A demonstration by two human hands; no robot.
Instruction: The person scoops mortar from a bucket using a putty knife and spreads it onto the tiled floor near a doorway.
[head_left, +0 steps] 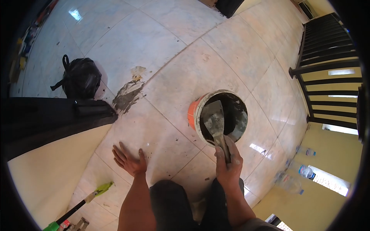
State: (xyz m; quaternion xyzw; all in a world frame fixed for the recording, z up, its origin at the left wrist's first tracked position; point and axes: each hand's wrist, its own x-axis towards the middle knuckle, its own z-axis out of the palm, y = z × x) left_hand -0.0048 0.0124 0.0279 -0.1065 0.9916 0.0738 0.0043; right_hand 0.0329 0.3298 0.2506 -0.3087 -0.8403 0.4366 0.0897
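Putty knife (216, 125) in the right hand (230, 163), fingers and thumb closed around the handle from opposite sides, presumably for steady control of the blade angle. Blade pointing away from the body, broad face coated grey, set over the mouth of the bucket (191, 113), perhaps so as to let any drips fall back inside rather than onto the tile. Impossible to tell from this angle whether above or below the rim at the tip. Bucket upright on the tiled floor (169, 150), orange outside, grey residue on rim and inner wall, just ahead of the right knee (210, 208), likely for a short reach. Left hand (131, 161) holding nothing, palm down on the tile ahead of the left knee (169, 204), fingers spread and thumb out to the side, seemingly as a prop for leaning forward. Beyond that hand, a grey smear (128, 98) on the floor, near the end of the black-trimmed wall (69, 150), with a knotted black bag (82, 79) close behind. Left of the left forearm, a long-handled green-and-black tool (73, 210). Far to the right, clear bottles (289, 183) near the yellow wall (335, 142), below the black railing (327, 67).
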